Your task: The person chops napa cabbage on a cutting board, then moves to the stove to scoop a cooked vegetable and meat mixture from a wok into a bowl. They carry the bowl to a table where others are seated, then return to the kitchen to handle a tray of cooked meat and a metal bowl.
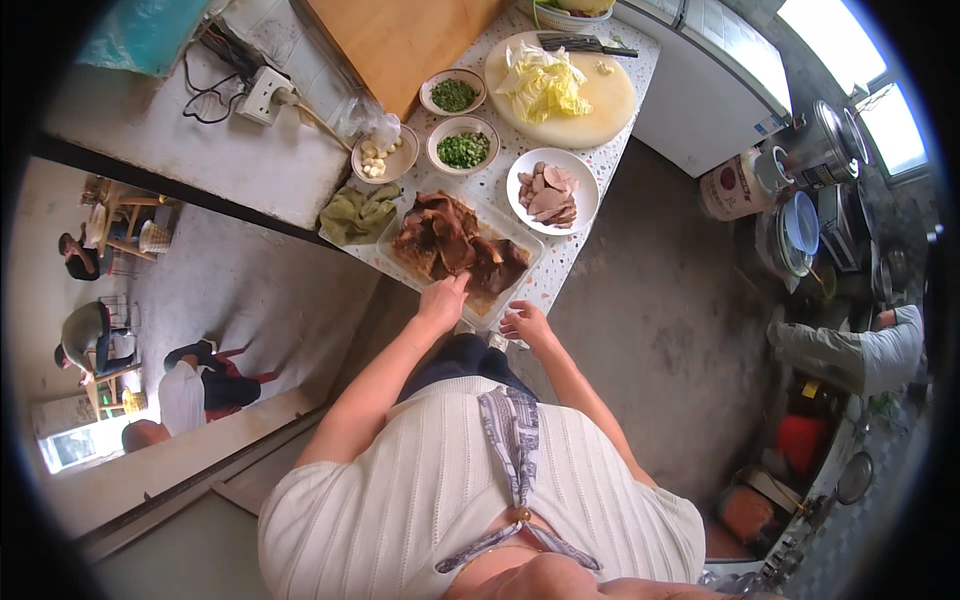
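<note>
Dark brown braised meat (442, 236) lies in a clear plastic tray (534, 259) at the counter's near end. My left hand (444, 301) reaches over the tray's near edge, its fingertips at the meat; whether they grip it is unclear. Just beyond the tray's near right corner, my right hand (525, 324) has its fingers loosely curled and apart, with nothing seen in it. Right of the tray stands a white plate (517, 214) of sliced meat (553, 196). A crumpled green cloth (358, 216) lies at its left.
Behind the tray are bowls of garlic (375, 159) and chopped greens (463, 150), (453, 95) is another bowl of greens. A round cutting board (611, 112) holds cabbage (551, 86) and a black-handled knife (592, 45). A power strip (262, 95) lies left. Another person (862, 352) stands far right.
</note>
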A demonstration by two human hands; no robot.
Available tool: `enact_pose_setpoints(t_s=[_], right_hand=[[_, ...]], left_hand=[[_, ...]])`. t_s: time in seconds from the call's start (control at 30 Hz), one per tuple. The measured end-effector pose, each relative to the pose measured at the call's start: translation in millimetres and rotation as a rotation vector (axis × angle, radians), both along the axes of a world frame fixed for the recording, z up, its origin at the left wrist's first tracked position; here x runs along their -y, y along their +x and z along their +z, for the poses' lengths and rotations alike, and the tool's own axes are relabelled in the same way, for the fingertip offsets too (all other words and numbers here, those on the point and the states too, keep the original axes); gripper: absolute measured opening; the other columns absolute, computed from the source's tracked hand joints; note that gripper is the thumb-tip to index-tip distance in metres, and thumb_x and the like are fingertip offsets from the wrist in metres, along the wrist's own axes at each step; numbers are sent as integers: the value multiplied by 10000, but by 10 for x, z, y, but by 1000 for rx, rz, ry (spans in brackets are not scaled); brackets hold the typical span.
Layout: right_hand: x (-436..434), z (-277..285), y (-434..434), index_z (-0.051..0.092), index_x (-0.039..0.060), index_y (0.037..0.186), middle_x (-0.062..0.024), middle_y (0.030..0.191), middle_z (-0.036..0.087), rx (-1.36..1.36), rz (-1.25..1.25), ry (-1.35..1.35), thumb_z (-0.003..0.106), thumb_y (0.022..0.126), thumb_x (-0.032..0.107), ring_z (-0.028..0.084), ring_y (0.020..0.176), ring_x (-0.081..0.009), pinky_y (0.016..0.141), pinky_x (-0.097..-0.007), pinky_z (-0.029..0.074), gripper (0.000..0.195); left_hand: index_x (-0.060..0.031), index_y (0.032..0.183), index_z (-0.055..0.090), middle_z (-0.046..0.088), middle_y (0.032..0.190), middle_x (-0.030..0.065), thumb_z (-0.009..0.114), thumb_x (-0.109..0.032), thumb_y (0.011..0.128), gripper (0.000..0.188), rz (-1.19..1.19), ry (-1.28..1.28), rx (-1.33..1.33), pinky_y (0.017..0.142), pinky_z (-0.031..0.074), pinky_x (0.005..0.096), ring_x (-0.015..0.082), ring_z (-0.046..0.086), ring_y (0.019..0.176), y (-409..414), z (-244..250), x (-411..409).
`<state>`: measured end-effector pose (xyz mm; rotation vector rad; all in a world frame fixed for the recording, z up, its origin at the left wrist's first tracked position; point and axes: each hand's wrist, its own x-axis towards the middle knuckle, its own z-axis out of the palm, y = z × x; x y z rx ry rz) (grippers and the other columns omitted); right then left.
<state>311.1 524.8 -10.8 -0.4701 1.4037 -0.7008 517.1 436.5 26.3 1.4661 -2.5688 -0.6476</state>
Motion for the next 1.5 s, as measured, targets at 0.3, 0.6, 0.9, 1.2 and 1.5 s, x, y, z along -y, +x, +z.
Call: enact_pose_setpoints(t_s=[0.3, 0.6, 0.9, 1.2, 1.5], right_hand=[[-7, 38, 53, 470, -51, 1332, -172, 1040, 679, -40, -4, 46, 568, 979, 163, 709, 871, -248, 751, -346, 581, 424], [60, 67, 117, 470, -60, 1309, -170, 1031, 679, -66, -26, 71, 556, 983, 157, 712, 862, -248, 740, -355, 590, 401], [60, 20, 140, 469, -56, 1278, -162, 990, 681, -77, -56, 94, 563, 988, 169, 711, 845, -244, 727, -357, 595, 379], [165, -61, 177, 546, -48, 1180, -135, 857, 675, -150, -74, 128, 476, 1019, 213, 691, 695, -219, 628, -337, 585, 315], [269, -176, 211, 636, -39, 1007, -125, 691, 657, -413, 7, 69, 420, 1018, 240, 639, 545, -207, 528, -343, 531, 353]], left_hand=[[-82, 1151, 553, 692, 766, 159, 747, -223, 828, 402, -154, 43, 146, 652, 533, 474, 373, 691, 762, 65, -215, 313], [-81, 1163, 576, 702, 829, 162, 773, -244, 809, 437, -213, 44, -19, 665, 534, 468, 364, 691, 771, 200, -75, 398], [-43, 1384, 487, 707, 843, 165, 697, -288, 881, 598, -103, -48, 32, 621, 541, 448, 343, 696, 724, -154, -9, 469], [-34, 1324, 507, 690, 745, 157, 710, -296, 867, 565, -73, -18, 53, 614, 533, 464, 364, 687, 690, -152, -56, 735], [-56, 1312, 503, 683, 733, 164, 722, -335, 859, 575, -72, -24, 48, 608, 528, 468, 367, 680, 679, -174, -49, 712]])
